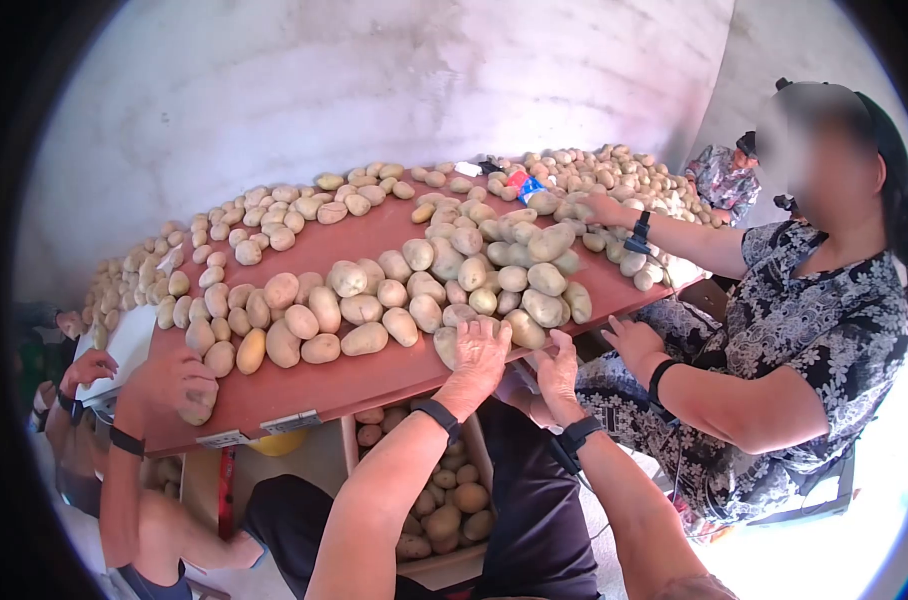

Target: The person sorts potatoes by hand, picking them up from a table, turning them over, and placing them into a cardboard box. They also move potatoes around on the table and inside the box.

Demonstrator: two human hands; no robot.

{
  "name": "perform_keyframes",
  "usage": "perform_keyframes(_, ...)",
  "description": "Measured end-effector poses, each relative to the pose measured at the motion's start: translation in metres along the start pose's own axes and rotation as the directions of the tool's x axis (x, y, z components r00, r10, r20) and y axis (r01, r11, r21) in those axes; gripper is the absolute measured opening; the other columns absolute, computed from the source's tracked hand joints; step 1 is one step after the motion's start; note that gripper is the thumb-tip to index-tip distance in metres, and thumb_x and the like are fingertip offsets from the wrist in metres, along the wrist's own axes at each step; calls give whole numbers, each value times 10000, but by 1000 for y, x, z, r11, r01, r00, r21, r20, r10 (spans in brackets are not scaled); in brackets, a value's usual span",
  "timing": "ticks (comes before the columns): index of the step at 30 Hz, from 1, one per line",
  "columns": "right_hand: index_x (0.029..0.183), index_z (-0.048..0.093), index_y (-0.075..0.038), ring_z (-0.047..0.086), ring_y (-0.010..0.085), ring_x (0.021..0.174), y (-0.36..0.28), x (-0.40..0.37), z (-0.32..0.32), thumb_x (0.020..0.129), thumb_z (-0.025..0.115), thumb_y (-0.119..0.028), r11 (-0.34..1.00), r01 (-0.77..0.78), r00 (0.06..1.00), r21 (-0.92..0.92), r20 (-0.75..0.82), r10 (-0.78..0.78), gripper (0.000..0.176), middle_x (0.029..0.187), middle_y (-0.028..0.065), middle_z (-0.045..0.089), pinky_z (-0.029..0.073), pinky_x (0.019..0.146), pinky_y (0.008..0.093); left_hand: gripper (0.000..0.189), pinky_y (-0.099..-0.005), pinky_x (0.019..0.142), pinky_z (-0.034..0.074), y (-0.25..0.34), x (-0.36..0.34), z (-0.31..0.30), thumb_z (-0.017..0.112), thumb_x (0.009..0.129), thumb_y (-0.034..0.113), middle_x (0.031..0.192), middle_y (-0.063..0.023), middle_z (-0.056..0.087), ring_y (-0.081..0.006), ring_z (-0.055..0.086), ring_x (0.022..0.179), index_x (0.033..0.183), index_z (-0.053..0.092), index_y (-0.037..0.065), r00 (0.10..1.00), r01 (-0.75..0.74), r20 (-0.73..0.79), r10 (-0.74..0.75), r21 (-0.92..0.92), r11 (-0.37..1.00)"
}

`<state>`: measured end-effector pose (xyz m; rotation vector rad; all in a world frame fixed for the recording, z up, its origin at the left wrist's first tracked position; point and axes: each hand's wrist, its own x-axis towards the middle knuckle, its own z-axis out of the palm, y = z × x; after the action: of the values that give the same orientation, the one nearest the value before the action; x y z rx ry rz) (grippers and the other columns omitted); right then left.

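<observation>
Many potatoes (406, 290) lie spread and heaped on a reddish-brown table (304, 395). At the near edge, my left hand (481, 352) rests palm down, its fingers stretched over the front of the heap. A potato (445, 346) touches its left side, and I see none gripped in it. To the right, my right hand (557, 374) is raised by the table edge with fingers apart, beside another potato (525, 329). Dark bands circle both wrists. Below, between my knees, stands a crate (486, 445) holding potatoes, partly covered by my left forearm.
A person in a patterned shirt (804, 330) sits at right, one hand reaching into the heap. On the left, another person's hand (186, 382) covers a potato at the table edge. A blue-and-red packet (525, 187) lies among the potatoes. Another person sits at the far right.
</observation>
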<state>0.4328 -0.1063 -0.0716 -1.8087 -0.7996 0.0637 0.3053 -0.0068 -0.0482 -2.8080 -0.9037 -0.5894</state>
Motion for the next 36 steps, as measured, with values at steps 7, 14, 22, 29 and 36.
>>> perform_keyframes(7,1277,532,-62,639,331,981,23,-4,-5,820,651,-92,982,-181,969,56,179,168,474,1045,170,646,512,899,397,663,-482,948,410,-2,-8,-16,762,660,187,1170,-202,557,-355,569,1034,1284,562,86,989,-45,-148,23,-150,988)
perform_keyframes(14,1346,458,-48,632,195,827,16,-1,-6,819,633,-43,875,-388,902,291,317,294,555,997,110,623,537,642,307,557,-476,861,498,-22,-4,-21,653,673,38,1127,-181,608,-394,596,991,1224,574,72,905,-128,-400,-146,-582,803)
perform_keyframes(22,1028,652,-8,620,154,587,-6,-19,-21,885,595,-101,869,-392,888,302,371,271,180,761,83,666,520,552,301,520,-376,843,538,-55,-40,-83,632,834,257,1174,-112,600,-254,636,1018,1301,505,66,776,16,237,-585,-934,-357)
perform_keyframes(29,1024,617,-38,635,426,906,-37,-27,4,882,594,-32,895,434,869,107,215,-446,145,965,188,669,530,782,445,466,-394,693,562,-95,-120,-98,573,922,397,1082,-137,667,-268,675,803,1256,508,79,805,281,498,-322,-799,-532)
perform_keyframes(36,1115,588,-28,567,403,1123,-25,-15,69,837,550,11,798,593,796,-108,228,-560,283,1197,204,601,486,939,475,429,-363,644,561,-90,-153,-85,520,968,389,1023,-165,689,-250,675,716,1232,509,52,785,246,518,-340,-764,-596)
